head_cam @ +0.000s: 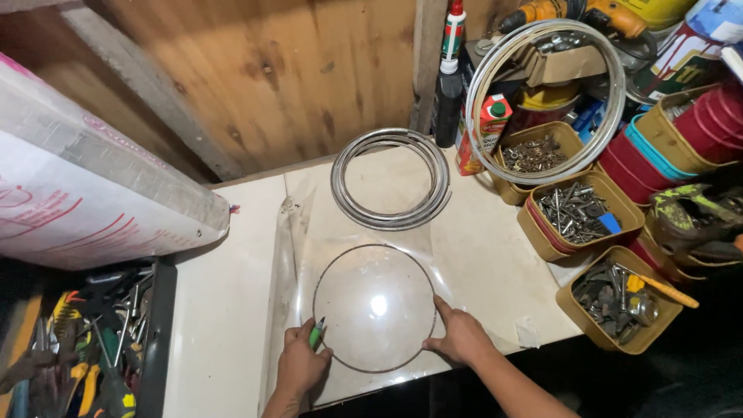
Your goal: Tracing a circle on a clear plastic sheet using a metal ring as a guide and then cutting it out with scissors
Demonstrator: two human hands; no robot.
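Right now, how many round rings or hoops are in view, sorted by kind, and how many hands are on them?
Thin wire hoop lying on the clear sheet: 1
Silver coiled ring flat on the bench: 1
Large pale ring leaning against the shelf clutter: 1
Total rings: 3
Hands at the wire hoop: 2, left hand with a green marker, right hand.

- Clear disc [375,306]: transparent plastic, glossy, bright glare spot at centre; thin dark wire-like rim.
- Sheet [464,248] under it: clear plastic film, shiny, wrinkled.
- Table [220,286]: cream, smooth, slightly glossy.
- Far rings [391,179]: polished metal, chrome-like shine.
- Big hoop [546,101], far right: smooth pale metal, glossy.
- Wall [263,77]: bare wood, matt, knotted grain.
- Tubs [580,213], right: mustard plastic, matt; hold dull grey metal screws.
- Sack [85,186], left: woven plastic, faint sheen.
- Pen [316,333] in left hand: green plastic.
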